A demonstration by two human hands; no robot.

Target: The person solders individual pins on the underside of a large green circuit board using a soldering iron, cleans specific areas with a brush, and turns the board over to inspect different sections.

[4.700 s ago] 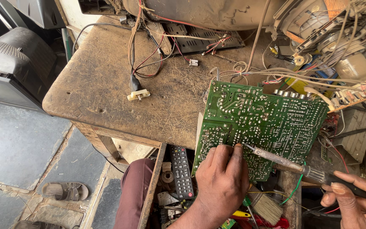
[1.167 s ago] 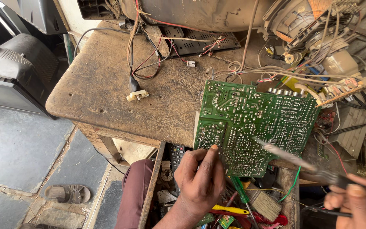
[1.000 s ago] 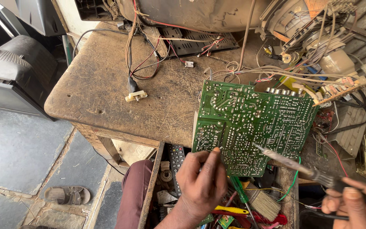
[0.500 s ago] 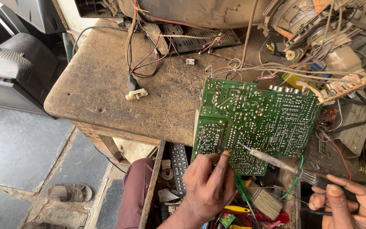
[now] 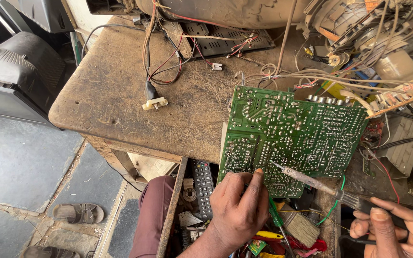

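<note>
A green circuit board (image 5: 292, 134) lies solder side up, hanging over the front edge of a worn wooden workbench (image 5: 120, 105). My left hand (image 5: 237, 210) grips the board's near edge, with a fingertip pressed on its surface. My right hand (image 5: 390, 231), at the lower right, holds a soldering iron (image 5: 321, 184) by its dark handle. The iron's thin metal tip touches the board just right of my left fingertip.
Loose wires and a white connector (image 5: 155, 102) lie on the bench. A television chassis (image 5: 225, 19) and tangled electronics (image 5: 374, 43) fill the back and right. Below the board, an open drawer holds a remote control (image 5: 204, 186), a brush (image 5: 302, 227) and screwdrivers. A sandal (image 5: 77, 213) lies on the floor.
My left hand has moved up onto the board's near edge. The soldering iron tip has swung left and now rests on the board beside my finger.
</note>
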